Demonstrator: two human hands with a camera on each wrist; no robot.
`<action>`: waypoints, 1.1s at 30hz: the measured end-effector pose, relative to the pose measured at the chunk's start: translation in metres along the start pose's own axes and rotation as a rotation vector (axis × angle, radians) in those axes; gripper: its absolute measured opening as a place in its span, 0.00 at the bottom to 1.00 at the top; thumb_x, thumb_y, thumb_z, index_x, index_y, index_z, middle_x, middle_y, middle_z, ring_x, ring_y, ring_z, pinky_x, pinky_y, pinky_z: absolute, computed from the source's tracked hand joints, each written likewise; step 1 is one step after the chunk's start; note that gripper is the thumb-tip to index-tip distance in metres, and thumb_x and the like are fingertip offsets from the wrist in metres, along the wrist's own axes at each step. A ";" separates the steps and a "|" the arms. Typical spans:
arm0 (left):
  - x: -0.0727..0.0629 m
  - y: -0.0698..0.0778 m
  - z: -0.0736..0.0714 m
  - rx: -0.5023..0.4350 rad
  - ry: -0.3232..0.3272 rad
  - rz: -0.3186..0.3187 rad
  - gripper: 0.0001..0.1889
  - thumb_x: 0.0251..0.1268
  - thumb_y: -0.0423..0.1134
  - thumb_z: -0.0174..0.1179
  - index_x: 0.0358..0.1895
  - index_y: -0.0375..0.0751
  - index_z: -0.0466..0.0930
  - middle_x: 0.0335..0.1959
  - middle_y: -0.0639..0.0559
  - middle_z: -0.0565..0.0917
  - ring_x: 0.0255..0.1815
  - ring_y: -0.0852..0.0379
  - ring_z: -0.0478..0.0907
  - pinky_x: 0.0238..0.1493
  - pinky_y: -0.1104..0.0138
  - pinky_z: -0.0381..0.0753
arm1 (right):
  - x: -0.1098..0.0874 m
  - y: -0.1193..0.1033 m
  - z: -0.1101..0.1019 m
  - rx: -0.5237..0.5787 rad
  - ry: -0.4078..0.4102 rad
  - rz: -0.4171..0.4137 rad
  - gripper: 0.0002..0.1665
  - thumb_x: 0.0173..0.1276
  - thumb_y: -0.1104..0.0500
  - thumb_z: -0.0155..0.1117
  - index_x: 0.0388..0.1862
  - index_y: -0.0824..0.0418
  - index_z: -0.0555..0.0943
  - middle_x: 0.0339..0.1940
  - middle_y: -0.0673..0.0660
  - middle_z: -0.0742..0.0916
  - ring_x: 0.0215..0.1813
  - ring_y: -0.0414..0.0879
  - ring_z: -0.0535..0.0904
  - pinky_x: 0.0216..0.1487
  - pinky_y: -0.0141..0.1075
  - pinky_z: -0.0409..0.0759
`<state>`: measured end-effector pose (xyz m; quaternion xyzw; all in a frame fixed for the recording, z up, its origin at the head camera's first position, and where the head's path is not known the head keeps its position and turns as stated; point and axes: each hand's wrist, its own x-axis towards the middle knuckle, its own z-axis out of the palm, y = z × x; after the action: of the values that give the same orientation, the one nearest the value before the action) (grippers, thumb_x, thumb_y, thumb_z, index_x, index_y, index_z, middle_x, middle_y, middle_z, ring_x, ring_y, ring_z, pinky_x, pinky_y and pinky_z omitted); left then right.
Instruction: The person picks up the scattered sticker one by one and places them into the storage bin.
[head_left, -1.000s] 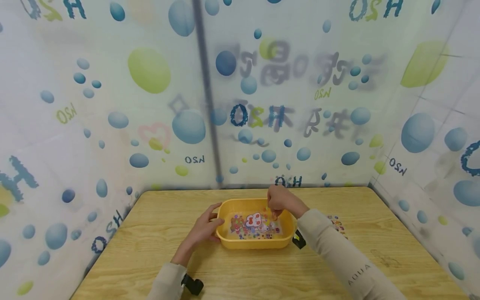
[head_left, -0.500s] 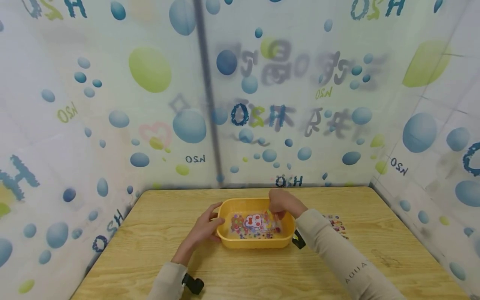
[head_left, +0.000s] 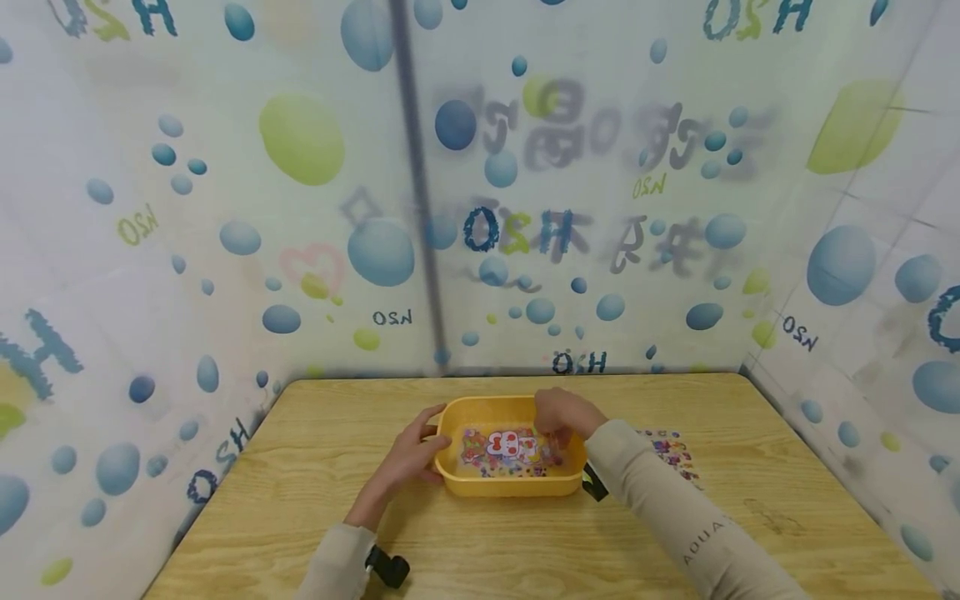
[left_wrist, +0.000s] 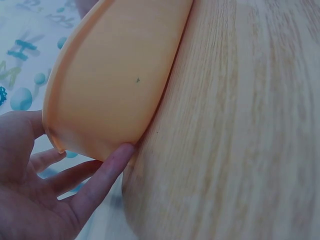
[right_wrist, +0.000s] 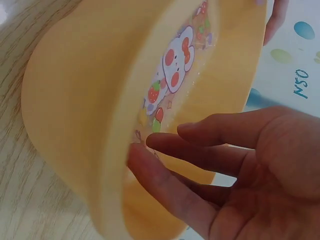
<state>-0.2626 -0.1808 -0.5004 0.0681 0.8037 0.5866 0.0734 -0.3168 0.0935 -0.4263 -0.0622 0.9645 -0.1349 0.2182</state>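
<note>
A yellow plastic basin (head_left: 510, 487) stands on the wooden table. Inside it lies a clear sheet of colourful stickers (head_left: 504, 444) with a white rabbit figure. My left hand (head_left: 411, 450) grips the basin's left end, thumb over the rim and fingers along the outer wall (left_wrist: 120, 75). At the right end, my right hand (head_left: 566, 414) reaches down over the sheet. In the right wrist view its fingers (right_wrist: 172, 192) are extended and slightly bent beside the sheet's end. Nothing shows between thumb and fingers there; whether the fingertips touch the sheet is unclear.
Another sheet of small stickers (head_left: 671, 454) lies on the table to the right of the basin, partly covered by my right sleeve (head_left: 637, 467). A bubble-patterned curtain (head_left: 502, 208) hangs behind the table's back edge (head_left: 337, 381).
My right hand has lowered into the basin's right end. The rabbit sheet has shifted slightly, its right part lying lower than before. The left hand stays in place on the basin.
</note>
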 end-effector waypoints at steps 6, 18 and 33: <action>0.000 0.002 0.001 0.005 0.006 0.000 0.33 0.76 0.37 0.58 0.81 0.50 0.60 0.68 0.27 0.75 0.48 0.41 0.87 0.29 0.51 0.91 | -0.001 0.000 0.002 -0.023 -0.015 -0.015 0.03 0.69 0.67 0.61 0.39 0.64 0.81 0.30 0.61 0.87 0.23 0.46 0.84 0.27 0.32 0.86; 0.003 0.001 0.001 0.003 0.017 0.019 0.33 0.76 0.37 0.58 0.81 0.48 0.60 0.67 0.26 0.76 0.47 0.38 0.87 0.28 0.47 0.91 | 0.004 0.002 0.008 -0.064 -0.019 -0.014 0.05 0.70 0.67 0.60 0.37 0.65 0.83 0.33 0.62 0.86 0.25 0.48 0.85 0.20 0.29 0.76; -0.002 0.002 0.002 0.017 0.021 0.009 0.32 0.76 0.37 0.58 0.80 0.49 0.61 0.66 0.26 0.76 0.45 0.43 0.88 0.28 0.51 0.91 | -0.030 0.031 -0.017 0.115 0.192 -0.221 0.09 0.73 0.59 0.64 0.40 0.64 0.86 0.28 0.59 0.86 0.23 0.48 0.84 0.30 0.39 0.89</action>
<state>-0.2604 -0.1788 -0.4993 0.0665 0.8092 0.5805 0.0617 -0.2990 0.1328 -0.4086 -0.1421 0.9589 -0.2185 0.1119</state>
